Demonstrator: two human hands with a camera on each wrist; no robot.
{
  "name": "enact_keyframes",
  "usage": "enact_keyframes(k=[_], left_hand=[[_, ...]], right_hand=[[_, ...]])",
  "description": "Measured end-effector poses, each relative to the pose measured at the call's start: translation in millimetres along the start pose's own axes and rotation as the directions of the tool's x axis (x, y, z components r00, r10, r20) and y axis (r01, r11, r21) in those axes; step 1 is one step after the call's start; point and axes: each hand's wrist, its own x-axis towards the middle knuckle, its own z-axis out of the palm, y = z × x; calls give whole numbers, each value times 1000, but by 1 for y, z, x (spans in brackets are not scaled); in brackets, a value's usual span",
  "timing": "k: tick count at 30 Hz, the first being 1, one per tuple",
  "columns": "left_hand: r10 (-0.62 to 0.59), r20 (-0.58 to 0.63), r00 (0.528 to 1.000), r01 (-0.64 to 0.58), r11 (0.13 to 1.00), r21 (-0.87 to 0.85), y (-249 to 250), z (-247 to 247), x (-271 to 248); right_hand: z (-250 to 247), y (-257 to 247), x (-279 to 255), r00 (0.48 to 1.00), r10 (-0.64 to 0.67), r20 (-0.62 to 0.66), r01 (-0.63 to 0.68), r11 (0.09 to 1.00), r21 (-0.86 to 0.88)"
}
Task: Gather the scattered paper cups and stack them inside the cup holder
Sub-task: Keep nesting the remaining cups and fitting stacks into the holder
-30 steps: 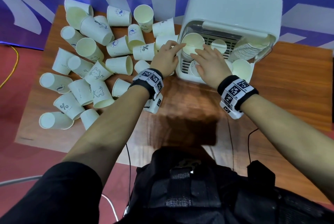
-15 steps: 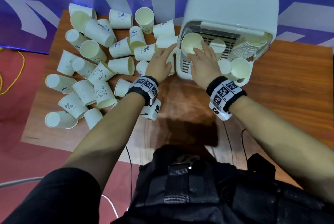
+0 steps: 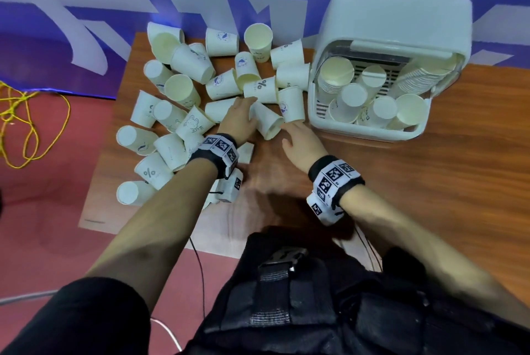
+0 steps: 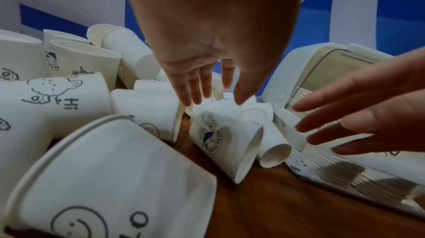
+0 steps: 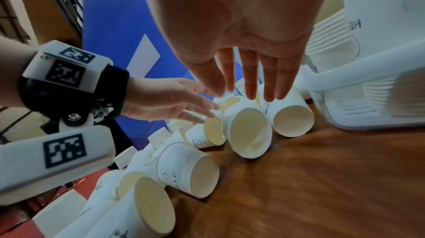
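Several white paper cups (image 3: 183, 90) lie scattered on the left half of the wooden table (image 3: 430, 182). The white cup holder (image 3: 395, 19) stands at the back right, with cup stacks and loose cups inside. One cup (image 3: 266, 122) lies on its side just left of the holder, mouth toward me. My left hand (image 3: 239, 116) is at its left side and my right hand (image 3: 298, 136) at its mouth end, both with straight fingers. In the left wrist view the left fingers (image 4: 195, 89) hover over this whale-logo cup (image 4: 220, 143). The right fingers (image 5: 248, 81) hang above its mouth (image 5: 248, 132).
A second cup (image 5: 292, 120) lies beside the holder's wall (image 5: 358, 100). A yellow cord (image 3: 28, 131) lies on the red floor at the left. The blue and white wall is close behind the table. Bare wood shows at the right front of the table.
Both hands have drawn back from the cup holder's opening and moved left and toward me, to the cup lying beside the holder. Neither hand holds anything.
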Motion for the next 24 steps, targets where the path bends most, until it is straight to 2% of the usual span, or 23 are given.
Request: enact_keyframes(k=[4,9,18,24], left_hand=[[-18,128,992,16,1000,11,-5,2,7],[24,197,980,-22,1000,-11,-12,5,9],[100,153,983,-98,995,-25,-20,-14,5],[142,86,986,-138,989,-45,-8,-28,-8]], right_hand=[[11,-7,13,994,95,54,-99,992,75],[20,-16,27,973,206,108,-217,971,103],[27,-26,25,965,255,62,-260,960,100],[16,-29,7,974,224,-20,-217,961,172]])
